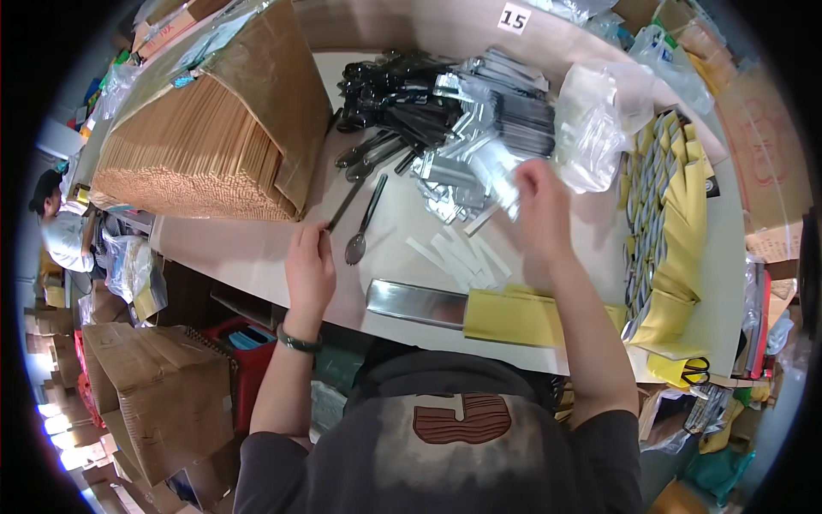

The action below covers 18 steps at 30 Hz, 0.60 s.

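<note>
My left hand [310,265] is closed in a pinch on a thin black plastic utensil [344,207], whose kind I cannot make out. Just to its right lies a black plastic spoon [356,247], bowl toward me. My right hand [543,210], somewhat blurred, pinches a shiny silver packet [497,168] over a pile of similar silver packets [524,120]. Left of that pile is a heap of black plastic spoons [390,94]. Several white paper strips [458,259] are scattered on the table between my hands.
A cardboard box [300,103] packed with brown sticks stands at the left. Nearest me lie a metal tray [415,303] and a yellow wrapper [514,317]. On the right are a clear plastic bag [591,128], overlapping yellow packs [676,223] and scissors [695,371]. Another person [64,227] is far left.
</note>
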Each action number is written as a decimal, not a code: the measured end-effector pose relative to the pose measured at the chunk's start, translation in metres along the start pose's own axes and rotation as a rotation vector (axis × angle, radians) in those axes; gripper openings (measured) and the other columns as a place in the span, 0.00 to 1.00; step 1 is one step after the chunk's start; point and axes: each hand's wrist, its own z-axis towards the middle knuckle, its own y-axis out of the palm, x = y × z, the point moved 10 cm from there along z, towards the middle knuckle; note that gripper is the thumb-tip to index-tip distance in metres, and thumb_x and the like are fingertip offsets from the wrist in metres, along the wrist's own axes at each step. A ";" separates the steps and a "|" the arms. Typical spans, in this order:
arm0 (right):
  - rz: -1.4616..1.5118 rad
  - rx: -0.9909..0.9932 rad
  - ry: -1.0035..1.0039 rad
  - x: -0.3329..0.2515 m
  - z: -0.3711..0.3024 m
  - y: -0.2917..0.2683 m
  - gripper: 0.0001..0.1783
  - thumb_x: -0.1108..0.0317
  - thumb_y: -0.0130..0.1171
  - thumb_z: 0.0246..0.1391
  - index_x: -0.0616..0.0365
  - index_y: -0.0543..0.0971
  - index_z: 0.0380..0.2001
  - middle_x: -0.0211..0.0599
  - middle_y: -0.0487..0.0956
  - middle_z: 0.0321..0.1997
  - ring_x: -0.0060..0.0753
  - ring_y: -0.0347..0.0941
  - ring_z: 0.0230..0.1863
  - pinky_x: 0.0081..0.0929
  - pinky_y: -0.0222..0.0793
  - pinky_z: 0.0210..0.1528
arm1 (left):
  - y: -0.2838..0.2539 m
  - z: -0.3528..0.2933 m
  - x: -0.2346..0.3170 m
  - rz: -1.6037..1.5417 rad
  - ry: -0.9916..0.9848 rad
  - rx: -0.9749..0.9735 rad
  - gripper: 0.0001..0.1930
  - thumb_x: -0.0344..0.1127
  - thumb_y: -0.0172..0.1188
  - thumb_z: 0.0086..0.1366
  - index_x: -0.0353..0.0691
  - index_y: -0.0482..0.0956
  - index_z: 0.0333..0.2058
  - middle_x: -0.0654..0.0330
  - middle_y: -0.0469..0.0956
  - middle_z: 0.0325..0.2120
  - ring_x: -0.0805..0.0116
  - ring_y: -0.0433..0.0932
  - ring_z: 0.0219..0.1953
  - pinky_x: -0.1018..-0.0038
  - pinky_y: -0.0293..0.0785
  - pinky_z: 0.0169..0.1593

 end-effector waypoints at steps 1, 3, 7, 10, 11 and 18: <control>0.049 -0.128 0.022 -0.015 -0.028 0.026 0.05 0.73 0.50 0.61 0.61 0.74 0.38 0.45 0.76 0.37 0.52 0.72 0.36 0.39 0.69 0.40 | 0.005 -0.007 0.002 0.005 -0.008 -0.016 0.09 0.24 0.53 0.66 0.36 0.77 0.43 0.46 0.78 0.38 0.44 0.77 0.40 0.60 0.75 0.43; 0.239 -0.470 0.150 -0.019 -0.094 0.087 0.07 0.72 0.52 0.60 0.60 0.76 0.41 0.43 0.77 0.39 0.51 0.74 0.39 0.41 0.71 0.45 | 0.019 -0.030 0.024 -0.143 0.078 -0.084 0.13 0.19 0.54 0.62 0.37 0.77 0.44 0.48 0.78 0.38 0.46 0.78 0.39 0.60 0.76 0.41; -0.111 -0.503 -0.572 -0.063 -0.149 0.118 0.13 0.71 0.58 0.53 0.61 0.77 0.43 0.44 0.78 0.47 0.51 0.74 0.48 0.47 0.69 0.51 | 0.036 -0.049 0.033 -0.223 0.123 -0.156 0.16 0.17 0.56 0.58 0.38 0.80 0.44 0.50 0.80 0.40 0.51 0.81 0.41 0.66 0.78 0.43; -0.125 -0.317 -0.400 -0.058 -0.141 0.058 0.15 0.73 0.59 0.52 0.62 0.76 0.45 0.46 0.78 0.51 0.51 0.73 0.52 0.49 0.67 0.56 | 0.011 -0.065 0.051 -0.036 0.428 -0.122 0.19 0.21 0.60 0.51 0.39 0.81 0.44 0.54 0.82 0.39 0.54 0.82 0.39 0.66 0.80 0.43; -0.117 -0.303 -0.436 -0.051 -0.147 0.048 0.18 0.74 0.59 0.52 0.62 0.76 0.48 0.47 0.77 0.53 0.50 0.72 0.56 0.49 0.65 0.59 | 0.004 -0.066 0.071 -0.170 0.571 -0.155 0.15 0.25 0.61 0.55 0.37 0.81 0.43 0.54 0.83 0.36 0.54 0.83 0.37 0.64 0.81 0.40; -0.342 -0.626 -0.729 -0.041 -0.207 0.077 0.26 0.72 0.59 0.52 0.58 0.73 0.57 0.43 0.74 0.62 0.43 0.67 0.66 0.53 0.59 0.67 | 0.040 -0.041 0.103 0.098 0.828 -0.365 0.08 0.32 0.59 0.58 0.42 0.77 0.37 0.60 0.77 0.35 0.61 0.79 0.37 0.66 0.77 0.40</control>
